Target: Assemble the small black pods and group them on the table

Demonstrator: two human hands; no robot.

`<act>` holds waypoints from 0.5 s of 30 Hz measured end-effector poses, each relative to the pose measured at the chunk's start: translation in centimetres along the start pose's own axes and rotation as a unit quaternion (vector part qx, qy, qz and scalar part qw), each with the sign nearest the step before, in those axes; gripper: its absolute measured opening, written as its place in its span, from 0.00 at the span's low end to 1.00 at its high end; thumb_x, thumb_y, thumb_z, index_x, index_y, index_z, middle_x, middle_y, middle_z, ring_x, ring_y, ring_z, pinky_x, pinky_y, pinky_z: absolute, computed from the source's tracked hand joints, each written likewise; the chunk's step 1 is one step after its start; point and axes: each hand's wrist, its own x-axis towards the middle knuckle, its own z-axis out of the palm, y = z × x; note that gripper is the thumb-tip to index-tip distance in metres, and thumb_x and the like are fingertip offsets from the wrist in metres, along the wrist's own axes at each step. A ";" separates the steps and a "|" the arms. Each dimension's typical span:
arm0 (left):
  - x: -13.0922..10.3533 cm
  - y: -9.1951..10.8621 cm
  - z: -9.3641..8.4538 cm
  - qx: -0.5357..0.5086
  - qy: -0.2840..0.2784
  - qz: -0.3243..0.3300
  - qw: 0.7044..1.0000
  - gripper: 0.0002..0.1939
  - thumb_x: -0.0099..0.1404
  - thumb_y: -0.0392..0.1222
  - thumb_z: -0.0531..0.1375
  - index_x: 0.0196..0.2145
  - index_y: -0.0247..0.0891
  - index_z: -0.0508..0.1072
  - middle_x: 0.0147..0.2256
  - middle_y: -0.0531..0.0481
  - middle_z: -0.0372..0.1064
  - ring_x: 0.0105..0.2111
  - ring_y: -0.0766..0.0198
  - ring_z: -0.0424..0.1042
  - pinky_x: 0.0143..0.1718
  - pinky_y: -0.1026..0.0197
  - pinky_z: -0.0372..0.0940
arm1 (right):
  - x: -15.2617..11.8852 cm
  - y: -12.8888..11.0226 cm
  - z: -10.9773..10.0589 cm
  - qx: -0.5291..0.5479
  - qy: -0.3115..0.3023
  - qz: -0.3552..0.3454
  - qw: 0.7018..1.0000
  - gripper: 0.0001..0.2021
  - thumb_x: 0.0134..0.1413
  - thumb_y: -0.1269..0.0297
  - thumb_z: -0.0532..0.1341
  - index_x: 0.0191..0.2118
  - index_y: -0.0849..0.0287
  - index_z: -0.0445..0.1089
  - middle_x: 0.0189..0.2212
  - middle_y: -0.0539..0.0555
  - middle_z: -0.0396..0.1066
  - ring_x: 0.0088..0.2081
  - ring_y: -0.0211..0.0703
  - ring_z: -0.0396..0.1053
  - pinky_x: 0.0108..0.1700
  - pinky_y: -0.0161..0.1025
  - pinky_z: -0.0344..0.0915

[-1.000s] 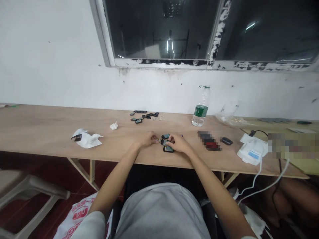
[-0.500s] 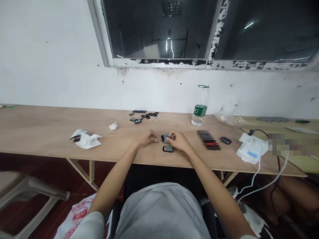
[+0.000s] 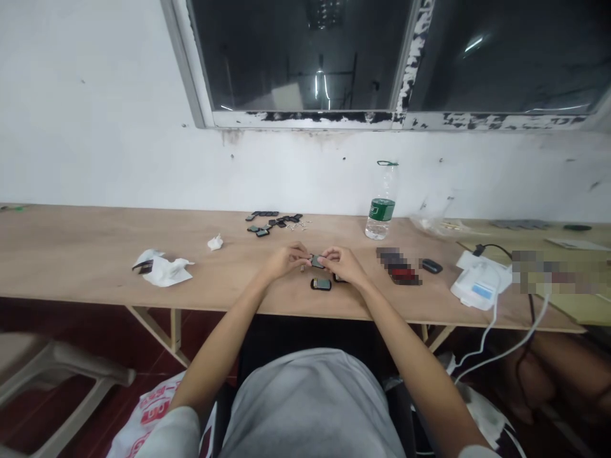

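Small grey-faced case held between two hands above the table

The right hand [image 3: 338, 262] pinches the grey-faced case [image 3: 317, 261] at its right end, thumb on the near side. The left hand [image 3: 293, 256] has its fingertips drawn together at the case's left end; whether they grip the case or some smaller part cannot be told. The case sits between the two sets of fingertips, over the near half of the wooden table [image 3: 95, 254].

A second case [image 3: 321, 284] lies flat on the near side of the hands. A tiny piece [image 3: 302, 268] rests just below the left fingertips, too small to identify.

The water bottle [image 3: 380, 210], on the far right, wears a green label with white marks too blurred to read. Red characters on the white bag [image 3: 153, 410], near left, are cut off and unclear. The white box [image 3: 480, 286] at right bears a blue-and-white patch, illegible.

The right hand partly covers another dark case [image 3: 338, 278]. Pixelation masks items right of the hands.
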 end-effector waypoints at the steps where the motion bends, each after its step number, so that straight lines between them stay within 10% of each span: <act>1: 0.0 0.0 0.0 -0.005 0.006 -0.003 1.000 0.13 0.65 0.50 0.65 0.35 0.38 0.83 0.40 0.44 0.74 0.39 0.59 0.74 0.42 0.59 0.69 | 0.0 0.0 0.0 0.006 -0.004 0.001 1.000 0.16 0.46 0.52 0.71 0.33 0.59 0.70 0.28 0.54 0.77 0.26 0.42 0.74 0.30 0.36 0.70; 7: 0.1 -0.1 0.5 -0.089 0.045 -0.039 0.994 0.10 0.58 0.47 0.70 0.32 0.38 0.82 0.43 0.42 0.78 0.44 0.54 0.76 0.51 0.54 0.69 | 0.0 0.3 -0.3 0.022 -0.034 -0.008 0.999 0.18 0.46 0.50 0.71 0.33 0.59 0.71 0.28 0.54 0.77 0.27 0.42 0.74 0.31 0.37 0.70; 15: 0.3 -0.6 1.4 -0.154 0.027 -0.107 0.982 0.15 0.44 0.41 0.75 0.24 0.36 0.73 0.30 0.52 0.73 0.30 0.63 0.73 0.34 0.61 0.68 | 0.0 0.3 -0.2 -0.019 -0.064 -0.021 0.998 0.16 0.46 0.52 0.71 0.34 0.59 0.73 0.30 0.55 0.78 0.30 0.43 0.75 0.32 0.36 0.69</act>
